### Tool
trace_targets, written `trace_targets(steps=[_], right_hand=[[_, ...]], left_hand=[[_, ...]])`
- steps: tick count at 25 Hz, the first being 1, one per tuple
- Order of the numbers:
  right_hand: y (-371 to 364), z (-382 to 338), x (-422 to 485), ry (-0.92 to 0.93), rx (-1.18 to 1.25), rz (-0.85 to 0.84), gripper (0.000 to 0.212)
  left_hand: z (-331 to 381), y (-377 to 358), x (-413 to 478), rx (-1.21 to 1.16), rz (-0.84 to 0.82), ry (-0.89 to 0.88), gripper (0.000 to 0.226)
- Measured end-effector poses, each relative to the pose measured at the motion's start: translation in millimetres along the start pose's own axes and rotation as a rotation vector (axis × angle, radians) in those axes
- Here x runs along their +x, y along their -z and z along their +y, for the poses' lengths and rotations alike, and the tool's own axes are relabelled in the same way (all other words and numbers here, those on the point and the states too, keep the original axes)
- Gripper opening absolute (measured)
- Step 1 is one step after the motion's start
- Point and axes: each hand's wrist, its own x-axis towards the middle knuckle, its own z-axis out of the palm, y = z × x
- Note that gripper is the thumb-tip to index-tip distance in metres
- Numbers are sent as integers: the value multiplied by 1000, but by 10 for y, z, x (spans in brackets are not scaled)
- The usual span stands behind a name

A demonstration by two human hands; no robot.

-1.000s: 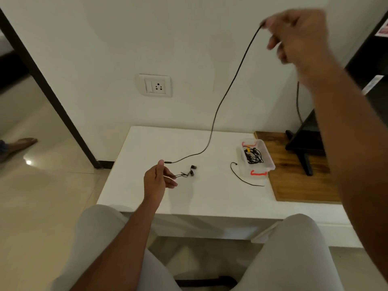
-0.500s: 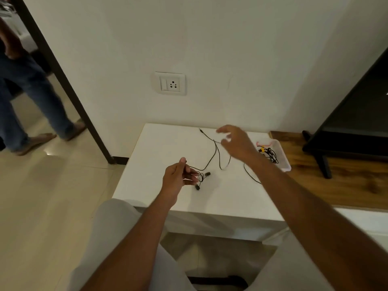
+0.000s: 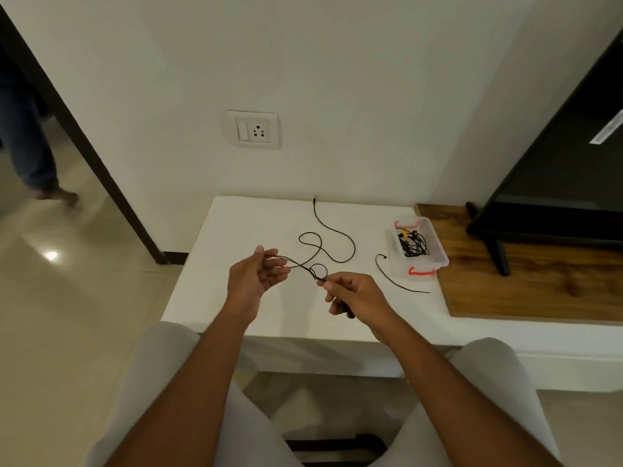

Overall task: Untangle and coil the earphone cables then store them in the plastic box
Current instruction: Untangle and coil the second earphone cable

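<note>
A black earphone cable (image 3: 337,235) lies in loose loops on the white table (image 3: 209,281), its plug end near the wall. My left hand (image 3: 256,278) holds one stretch of it across the fingers, palm up. My right hand (image 3: 354,294) pinches the same cable near a small loop, with a dark piece showing under the fingers. The clear plastic box (image 3: 438,254) with red clips sits at the table's right edge and holds a tangle of black cables. A second short black cable (image 3: 394,281) lies on the table beside the box.
A wooden board (image 3: 526,284) adjoins the table on the right, with a black TV stand (image 3: 546,197) on it. A wall socket (image 3: 253,129) sits above the table. A person's leg (image 3: 30,156) shows in the doorway at far left.
My right hand came down from high above, laid the cable on the table, then moved in close to my left hand and took the cable. The cable now lies in loops.
</note>
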Motion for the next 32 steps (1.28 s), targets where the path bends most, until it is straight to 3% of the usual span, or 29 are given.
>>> trace_targets(steps=[2,5,8,10,12,19,25,32], right_hand=[[35,-10,18,28,18,34,14],[52,5,55,46,10,59,14],[59,23,79,68,-24,58,15],[71,26,81,79,-36,61,15],[85,29,83,88,-47,75,13],[89,64,130,92,-32,171,9],[102,77,143,155,-104,214,5],[137,65,155,190,-61,292,2]], left_hand=[[-68,-46,-50,325,71,-20,36],[-138,-104,-94,761,223,-312,46],[-74,-240,-155,696,41,-423,21],[-55,-315,-210,640,-126,-324,12],[-100,-334,-233,551,-187,-221,11],[-125,-338,-231,282,-97,-103,10],[-134,-332,-199,318,-60,-75,15],[-129,-336,-193,256,-132,-73,16]])
